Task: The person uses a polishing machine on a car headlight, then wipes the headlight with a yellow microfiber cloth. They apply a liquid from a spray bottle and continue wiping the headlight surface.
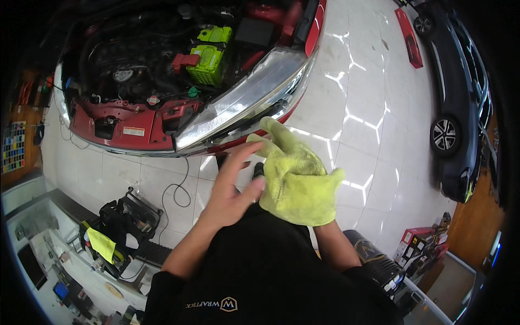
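A yellow-green microfiber cloth (pixel 300 187) is draped over my right hand, covering its fingers and palm; only the wrist and forearm (pixel 337 246) show below it. Folds bunch in the middle of the cloth, and one end sticks up toward the car. Just left of it is my left hand (pixel 230 189), open, thumb and fingers apart, with nothing in it. Its fingertips come close to the cloth's left edge; I cannot tell if they touch. Beyond both hands is the clear headlight (pixel 244 92) of a red car (pixel 127 127) with its engine bay exposed.
A bright green battery (pixel 208 64) sits in the engine bay. A dark cable (pixel 179 192) loops across the tiled floor. At left stands a black wheeled cart (pixel 138 216), with a yellow cloth (pixel 101 245) nearby. A dark car (pixel 460 103) is parked at right; boxes (pixel 417 244) are lower right.
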`<state>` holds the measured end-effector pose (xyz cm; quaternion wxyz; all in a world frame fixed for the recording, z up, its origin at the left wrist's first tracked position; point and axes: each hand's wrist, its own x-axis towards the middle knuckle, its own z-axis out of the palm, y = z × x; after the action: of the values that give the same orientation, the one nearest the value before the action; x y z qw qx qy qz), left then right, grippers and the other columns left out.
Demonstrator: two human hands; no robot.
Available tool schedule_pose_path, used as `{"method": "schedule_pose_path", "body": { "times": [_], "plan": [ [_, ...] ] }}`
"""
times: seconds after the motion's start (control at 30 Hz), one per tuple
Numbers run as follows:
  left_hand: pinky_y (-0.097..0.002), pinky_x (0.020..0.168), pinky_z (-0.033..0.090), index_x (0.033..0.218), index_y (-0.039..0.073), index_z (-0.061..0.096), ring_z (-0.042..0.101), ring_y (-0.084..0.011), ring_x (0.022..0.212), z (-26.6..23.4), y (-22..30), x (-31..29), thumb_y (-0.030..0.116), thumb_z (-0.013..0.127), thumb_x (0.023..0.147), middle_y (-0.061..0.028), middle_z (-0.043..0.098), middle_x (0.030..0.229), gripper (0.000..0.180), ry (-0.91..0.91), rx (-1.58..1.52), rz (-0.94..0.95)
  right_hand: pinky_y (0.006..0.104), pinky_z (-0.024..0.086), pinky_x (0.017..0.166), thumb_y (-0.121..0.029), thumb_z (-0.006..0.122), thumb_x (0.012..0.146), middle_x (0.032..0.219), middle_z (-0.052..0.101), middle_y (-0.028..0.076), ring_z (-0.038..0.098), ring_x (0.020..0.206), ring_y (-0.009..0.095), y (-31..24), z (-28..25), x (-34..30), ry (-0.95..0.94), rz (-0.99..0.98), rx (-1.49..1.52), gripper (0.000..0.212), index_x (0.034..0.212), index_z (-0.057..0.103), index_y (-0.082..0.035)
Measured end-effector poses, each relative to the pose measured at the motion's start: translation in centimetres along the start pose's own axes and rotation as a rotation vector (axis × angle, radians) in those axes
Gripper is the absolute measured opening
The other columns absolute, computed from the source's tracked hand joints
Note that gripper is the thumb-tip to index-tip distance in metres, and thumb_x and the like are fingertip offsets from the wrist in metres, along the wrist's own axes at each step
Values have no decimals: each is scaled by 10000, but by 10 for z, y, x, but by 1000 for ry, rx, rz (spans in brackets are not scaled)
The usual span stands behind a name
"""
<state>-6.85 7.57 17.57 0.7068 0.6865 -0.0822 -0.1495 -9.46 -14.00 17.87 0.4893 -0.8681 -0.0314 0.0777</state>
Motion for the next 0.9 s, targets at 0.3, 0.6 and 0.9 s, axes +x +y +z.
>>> {"method": "schedule_pose_path", "body": {
  "times": [0.3, 0.6, 0.9],
  "plan": [
    [-368, 1134, 373, 1518, -61, 316, 484, -241, 1352, 27, -111, 46, 463, 648, 987, -181, 501, 1458, 816, -510, -177, -573, 390, 529, 910, -229, 617, 964, 1249, 595, 112, 604, 1139, 250, 64, 67, 50, 212, 294, -291, 384, 1299, 519, -70],
    [-408, 1122, 378, 1445, -27, 475, 520, -381, 1338, -8, -134, 99, 719, 352, 995, -264, 606, 1349, 880, -421, 165, -696, 400, 530, 880, -240, 621, 949, 1202, 607, 111, 612, 1105, 260, 79, 118, 136, 359, 404, -620, 351, 1248, 537, -76],
    [-406, 1088, 397, 1416, -43, 504, 565, -397, 1267, -25, -115, 131, 721, 314, 999, -277, 607, 1329, 891, -321, 205, -695, 410, 531, 849, -251, 625, 935, 1155, 619, 109, 621, 1071, 270, 83, 128, 168, 398, 475, -728, 319, 1198, 555, -82]
  ]
}}
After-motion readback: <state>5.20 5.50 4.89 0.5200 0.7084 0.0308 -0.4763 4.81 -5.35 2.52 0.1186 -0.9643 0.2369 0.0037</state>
